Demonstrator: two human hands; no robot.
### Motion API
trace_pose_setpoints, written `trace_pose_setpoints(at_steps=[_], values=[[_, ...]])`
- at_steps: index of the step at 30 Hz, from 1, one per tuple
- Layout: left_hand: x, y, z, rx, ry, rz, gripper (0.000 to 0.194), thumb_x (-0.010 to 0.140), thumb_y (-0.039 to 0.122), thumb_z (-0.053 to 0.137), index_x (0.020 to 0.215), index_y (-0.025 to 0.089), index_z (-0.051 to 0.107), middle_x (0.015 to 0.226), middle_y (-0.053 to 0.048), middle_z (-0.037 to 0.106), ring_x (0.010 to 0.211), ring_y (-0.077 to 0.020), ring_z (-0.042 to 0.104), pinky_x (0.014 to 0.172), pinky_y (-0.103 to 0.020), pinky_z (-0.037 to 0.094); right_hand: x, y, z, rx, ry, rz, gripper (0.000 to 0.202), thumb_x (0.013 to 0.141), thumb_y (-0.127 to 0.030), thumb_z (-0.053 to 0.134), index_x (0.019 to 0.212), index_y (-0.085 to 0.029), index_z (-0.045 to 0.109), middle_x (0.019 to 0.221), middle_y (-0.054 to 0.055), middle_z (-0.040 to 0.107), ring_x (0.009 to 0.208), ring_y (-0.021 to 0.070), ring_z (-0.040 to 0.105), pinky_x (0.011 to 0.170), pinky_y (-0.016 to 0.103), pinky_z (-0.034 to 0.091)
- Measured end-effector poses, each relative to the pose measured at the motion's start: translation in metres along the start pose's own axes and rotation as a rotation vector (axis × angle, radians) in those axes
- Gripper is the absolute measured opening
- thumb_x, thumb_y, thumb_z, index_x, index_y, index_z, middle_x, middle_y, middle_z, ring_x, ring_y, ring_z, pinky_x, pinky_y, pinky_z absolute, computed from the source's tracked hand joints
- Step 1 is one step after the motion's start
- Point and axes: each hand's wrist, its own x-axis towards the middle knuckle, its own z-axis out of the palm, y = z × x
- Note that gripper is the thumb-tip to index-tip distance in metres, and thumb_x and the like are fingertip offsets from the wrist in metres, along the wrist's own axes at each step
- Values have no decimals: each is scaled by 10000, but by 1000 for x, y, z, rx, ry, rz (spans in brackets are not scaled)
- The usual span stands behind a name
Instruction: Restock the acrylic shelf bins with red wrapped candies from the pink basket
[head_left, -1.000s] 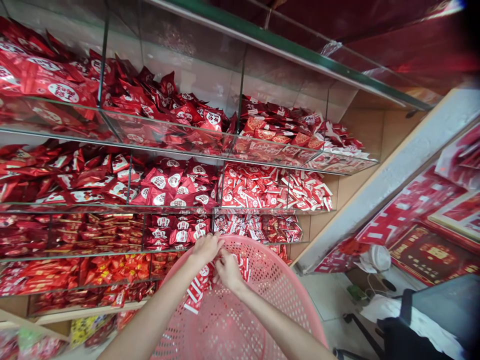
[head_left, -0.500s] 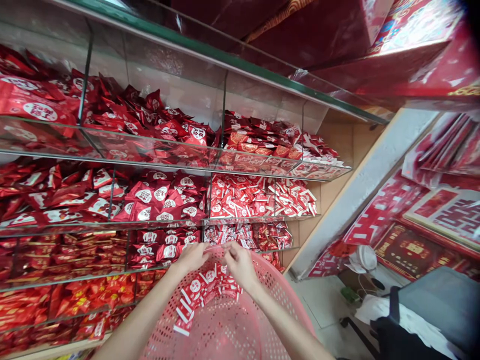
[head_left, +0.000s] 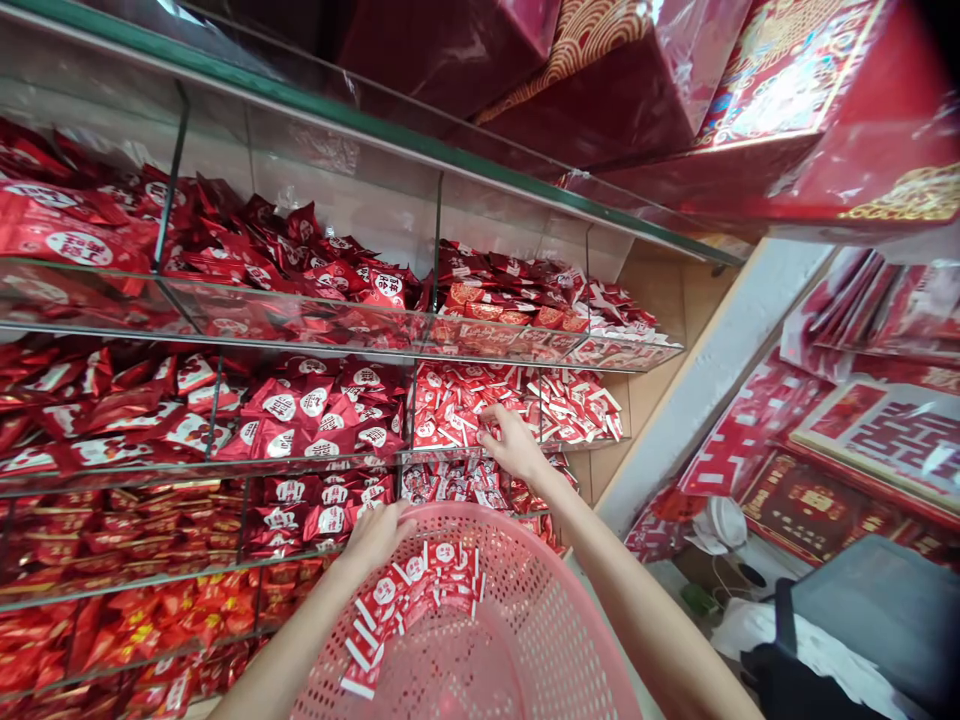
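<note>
A pink perforated plastic basket [head_left: 570, 600] stands below the shelves, tilted towards me. My left hand [head_left: 377, 538] is closed on its rim at the upper left. Inside the basket, small red-and-white packets [head_left: 385, 592] lie in a curved, overlapping row along the far wall. My right hand [head_left: 511, 442] reaches over the rim to a shelf compartment of similar loose red-and-white packets [head_left: 450, 400]. Its thumb and fingers are curled together at the front of that pile. What they pinch, if anything, is too small to make out.
Glass shelves with upright dividers [head_left: 171, 180] hold red wrapped packets [head_left: 322, 400] of several kinds. A glass shelf edge [head_left: 337, 345] runs above my right hand. Large red boxes [head_left: 600, 90] overhang at the top. At right are a white post [head_left: 697, 370] and a grey chair [head_left: 862, 610].
My right hand has left the basket rim and moved up to the packets in the compartment. My left hand stays on the rim. The view has shifted slightly.
</note>
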Motion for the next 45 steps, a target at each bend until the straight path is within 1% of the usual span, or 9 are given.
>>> trace_pose_setpoints(at_steps=[4,10,17,23,31,36,40,42,45], values=[[-1,0,1,4,4,2,349,838,413,335,1083,238,511,937,-85,624,905,-234,574,737,-311,405,2,2,0,-54,-66,-41,196,739,-181,448,929,-187,491,917,38,575,869,167,483,778,296,356],[0,2,-2,-3,-16,-28,364,838,416,342,1111,234,500,976,-84,617,928,-231,566,758,-307,399,6,0,-5,-88,-165,-97,229,741,-145,437,959,-189,495,932,42,585,892,168,479,787,287,343],[1,6,-8,-4,-56,-34,356,838,396,358,1108,223,513,971,-88,628,927,-229,571,759,-301,401,10,-3,-11,-97,-203,-88,277,721,-139,473,993,-186,490,923,42,584,904,170,490,784,285,347],[1,7,-3,-33,-39,-66,378,844,385,352,1157,220,485,1010,-100,618,943,-228,567,768,-303,398,12,0,-12,-99,-206,-107,251,698,-134,500,943,-187,495,822,16,556,780,144,491,715,258,355],[0,12,-1,-12,-50,-99,379,848,408,327,1128,219,497,980,-94,635,933,-231,578,750,-299,402,12,2,-15,-95,-203,-131,132,721,-178,500,853,-178,503,715,-6,508,693,124,448,643,232,332],[0,14,1,4,-72,-120,419,847,407,329,1183,191,454,1042,-110,619,990,-236,556,780,-305,398,17,5,-17,-104,-253,-243,39,737,-161,509,749,-179,541,670,-11,480,674,118,435,661,234,323],[0,16,4,13,-60,-136,400,848,417,317,1147,205,477,1009,-98,629,955,-228,572,744,-289,406,18,9,-22,-48,-263,-298,81,757,-163,508,690,-180,549,666,-6,473,673,115,430,637,225,316],[0,18,4,17,-62,-157,380,847,418,322,1122,215,490,990,-89,634,933,-224,581,725,-282,406,19,11,-23,13,-242,-285,89,767,-186,508,690,-178,552,664,-6,480,662,111,432,625,221,316],[-1,20,4,14,-63,-177,367,847,423,319,1098,226,500,964,-78,640,912,-219,588,706,-275,406,22,12,-23,113,-180,-188,98,764,-209,508,682,-172,543,651,-12,497,621,102,435,592,215,314]])
